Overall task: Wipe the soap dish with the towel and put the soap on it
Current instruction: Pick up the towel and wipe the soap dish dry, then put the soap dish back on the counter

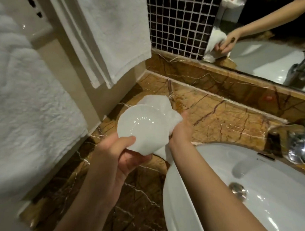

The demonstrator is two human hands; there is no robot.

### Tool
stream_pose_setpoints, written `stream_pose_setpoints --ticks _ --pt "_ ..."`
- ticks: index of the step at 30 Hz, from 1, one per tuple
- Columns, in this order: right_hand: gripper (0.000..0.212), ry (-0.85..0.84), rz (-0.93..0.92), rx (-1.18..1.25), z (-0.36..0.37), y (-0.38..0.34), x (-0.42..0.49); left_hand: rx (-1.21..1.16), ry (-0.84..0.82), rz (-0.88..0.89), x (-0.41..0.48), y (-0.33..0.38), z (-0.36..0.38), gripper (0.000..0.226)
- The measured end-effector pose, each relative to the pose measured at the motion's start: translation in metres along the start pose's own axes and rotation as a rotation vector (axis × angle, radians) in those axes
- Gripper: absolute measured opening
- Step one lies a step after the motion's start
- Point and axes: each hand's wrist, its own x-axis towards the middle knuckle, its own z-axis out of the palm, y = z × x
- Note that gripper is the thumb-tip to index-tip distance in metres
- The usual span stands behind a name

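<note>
Soap dish [139, 123] sits pinched at its near rim by the left hand [113, 157], while the right hand [180, 129], clutching the towel [162, 106], should press firmly around the bowl.

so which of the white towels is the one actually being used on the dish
The small crumpled towel bunched in the right hand, pressed against the soap dish. The other two, the hanging towel and the big fluffy towel at left, are untouched.

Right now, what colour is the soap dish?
Glossy white shell-shaped soap dish, clearest in the head view.
</note>
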Motion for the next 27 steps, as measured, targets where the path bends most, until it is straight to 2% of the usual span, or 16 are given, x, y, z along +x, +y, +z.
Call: stream_pose_setpoints --ticks 1,3,5,7,8,9,11,12,14,15,16,17,20,24,27 --pt "0.035 0.024 -0.049 -0.031 0.0 0.002 0.001 0.005 0.007 0.012 0.0 -0.003 0.0 0.039" --pt "0.038 -0.001 -0.178 -0.218 -0.005 -0.003 0.0 0.018 -0.026 0.019 -0.001 -0.004 0.004 0.048" --pt "0.03 -0.038 -0.307 -0.445 -0.015 -0.012 -0.003 0.011 -0.067 0.037 0.001 -0.006 0.007 0.05" --pt "0.021 -0.046 -0.48 -0.587 -0.031 -0.033 -0.011 0.033 -0.184 0.116 0.002 -0.008 0.009 0.042" --pt "0.02 -0.076 -0.571 -0.595 -0.039 -0.046 -0.019 0.098 -0.21 0.202 0.005 -0.01 0.012 0.03" --pt "0.02 -0.154 -0.645 -0.564 -0.049 -0.059 -0.028 0.237 -0.184 0.319 0.006 -0.01 0.016 0.02" --pt "0.025 -0.365 -0.712 -0.501 -0.068 -0.087 -0.05 0.441 -0.227 0.386 0.004 -0.005 0.032 0.025" --pt "0.029 -0.457 -0.714 -0.496 -0.081 -0.101 -0.06 0.426 -0.287 0.34 0.005 -0.004 0.039 0.028" --pt "0.029 -0.597 -0.645 -0.506 -0.099 -0.119 -0.075 0.309 -0.276 0.325 0.008 -0.011 0.047 0.007" --pt "0.026 -0.613 -0.578 -0.496 -0.111 -0.125 -0.079 0.234 -0.269 0.266 0.01 -0.014 0.06 0.014" --pt "0.021 -0.597 -0.504 -0.47 -0.124 -0.128 -0.08 0.142 -0.316 0.083 0.01 -0.022 0.072 0.024" --pt "0.017 -0.557 -0.431 -0.438 -0.138 -0.129 -0.08 0.095 -0.383 -0.018 0.008 -0.029 0.082 0.024" --pt "0.019 -0.401 -0.301 -0.398 -0.181 -0.124 -0.081 0.123 -0.433 -0.049 -0.004 -0.056 0.112 0.032" --pt "0.019 -0.252 -0.247 -0.381 -0.245 -0.123 -0.086 0.111 -0.478 -0.305 -0.02 -0.092 0.144 0.018" --pt "0.022 -0.136 -0.265 -0.353 -0.298 -0.135 -0.09 0.202 -0.549 -0.443 -0.037 -0.111 0.175 0.033"
